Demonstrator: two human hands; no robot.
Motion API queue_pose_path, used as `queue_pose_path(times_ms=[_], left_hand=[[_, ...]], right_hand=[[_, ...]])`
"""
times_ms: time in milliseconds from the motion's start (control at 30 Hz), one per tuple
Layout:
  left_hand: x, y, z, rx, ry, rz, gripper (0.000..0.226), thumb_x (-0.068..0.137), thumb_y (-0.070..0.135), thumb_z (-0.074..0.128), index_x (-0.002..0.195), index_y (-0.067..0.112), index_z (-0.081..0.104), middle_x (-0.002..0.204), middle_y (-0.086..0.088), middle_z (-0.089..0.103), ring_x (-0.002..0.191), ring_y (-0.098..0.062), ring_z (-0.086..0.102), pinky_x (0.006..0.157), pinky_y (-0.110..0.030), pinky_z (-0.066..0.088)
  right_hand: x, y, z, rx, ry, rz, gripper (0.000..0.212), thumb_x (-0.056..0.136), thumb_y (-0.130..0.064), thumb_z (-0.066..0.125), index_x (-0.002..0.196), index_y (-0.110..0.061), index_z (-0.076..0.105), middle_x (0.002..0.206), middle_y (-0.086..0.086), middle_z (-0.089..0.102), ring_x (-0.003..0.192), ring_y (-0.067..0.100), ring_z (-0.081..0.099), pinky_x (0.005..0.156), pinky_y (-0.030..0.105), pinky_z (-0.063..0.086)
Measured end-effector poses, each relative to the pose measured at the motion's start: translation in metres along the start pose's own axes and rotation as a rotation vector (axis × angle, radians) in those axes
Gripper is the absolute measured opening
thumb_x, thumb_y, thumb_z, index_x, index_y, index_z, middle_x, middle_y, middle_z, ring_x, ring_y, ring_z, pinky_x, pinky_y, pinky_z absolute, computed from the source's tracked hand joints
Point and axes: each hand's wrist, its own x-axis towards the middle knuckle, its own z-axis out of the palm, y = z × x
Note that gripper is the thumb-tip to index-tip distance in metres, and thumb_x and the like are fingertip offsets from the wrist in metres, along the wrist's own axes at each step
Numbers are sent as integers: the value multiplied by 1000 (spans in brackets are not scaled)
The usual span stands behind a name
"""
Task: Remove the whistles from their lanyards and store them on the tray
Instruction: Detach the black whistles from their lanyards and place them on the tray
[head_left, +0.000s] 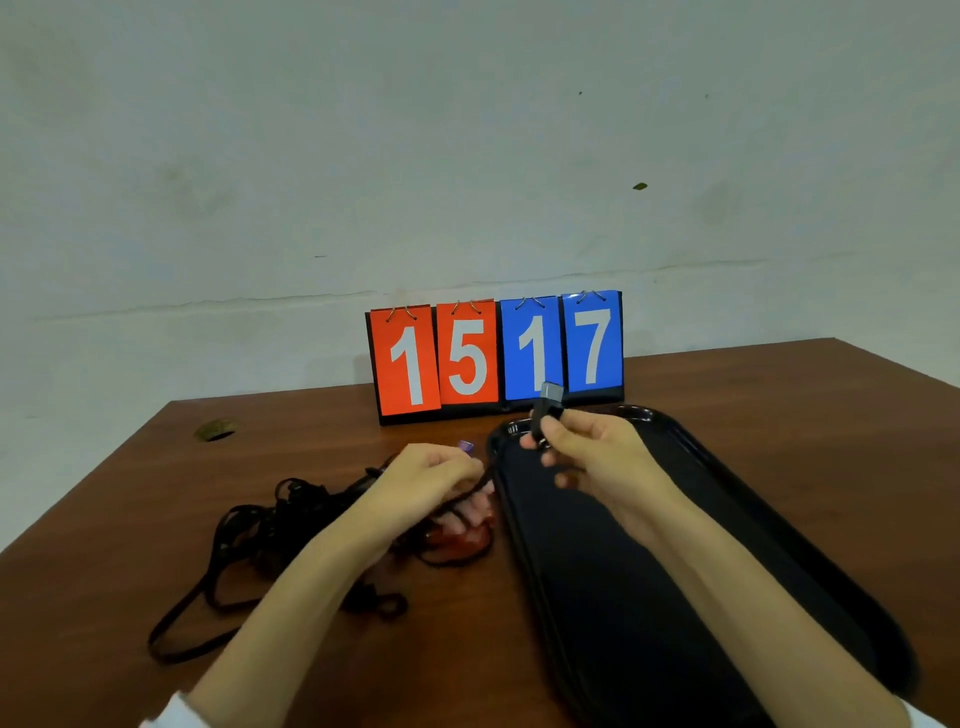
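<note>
My right hand (582, 457) pinches a black whistle (548, 408) above the far end of the long black tray (769, 519). A thin black cord runs from the whistle down to my left hand (431, 478), which pinches it just left of the tray's rim. A purple whistle (466, 446) peeks out behind my left fingers. A red whistle (462, 538) lies on the table under my left hand. Several tangled black lanyards (249, 540) lie in a heap to the left.
A flip scoreboard (496, 353) reading 15 and 17 stands at the back of the brown wooden table (779, 395), against a pale wall. A round cable hole (215, 430) sits near the table's far left edge.
</note>
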Motion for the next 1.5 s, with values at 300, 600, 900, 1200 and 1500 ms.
queue_pose_path(times_ms=[300, 600, 900, 1200, 1500], left_hand=[[-4, -4, 33, -604, -5, 83, 25, 96, 5, 42, 118, 5, 53, 77, -9, 62, 55, -17, 55, 50, -24, 43], [-8, 4, -7, 207, 92, 95, 14, 88, 25, 62, 93, 16, 71, 73, 10, 64, 50, 0, 52, 46, -12, 36], [-11, -3, -22, 833, 255, 305, 17, 94, 39, 49, 92, 31, 63, 82, 18, 60, 80, 0, 53, 76, -22, 44], [-12, -8, -52, 180, -13, -69, 8, 87, 14, 63, 89, 8, 69, 49, 2, 51, 39, -7, 37, 42, -18, 29], [6, -36, -69, -459, 526, -225, 20, 88, -6, 50, 103, 4, 58, 81, -11, 59, 65, -20, 58, 43, -24, 50]], right_hand=[[-8, 1, 17, -6, -88, -84, 23, 89, -16, 60, 112, -11, 62, 74, 7, 68, 56, 5, 55, 51, 19, 42], [1, 7, 13, -97, 113, -46, 37, 98, -14, 45, 135, -16, 47, 96, 1, 61, 74, 7, 52, 63, 20, 48], [-1, 17, 20, -424, 121, -168, 40, 89, -8, 60, 128, -17, 55, 93, -5, 64, 87, 9, 63, 76, 25, 56], [9, 6, -5, 685, 108, 13, 19, 92, -6, 52, 109, 0, 58, 91, 10, 68, 89, 20, 70, 76, 30, 58], [14, 7, -27, 410, 356, -13, 17, 99, -12, 41, 90, -12, 56, 64, -2, 41, 42, 4, 28, 35, 15, 26]])
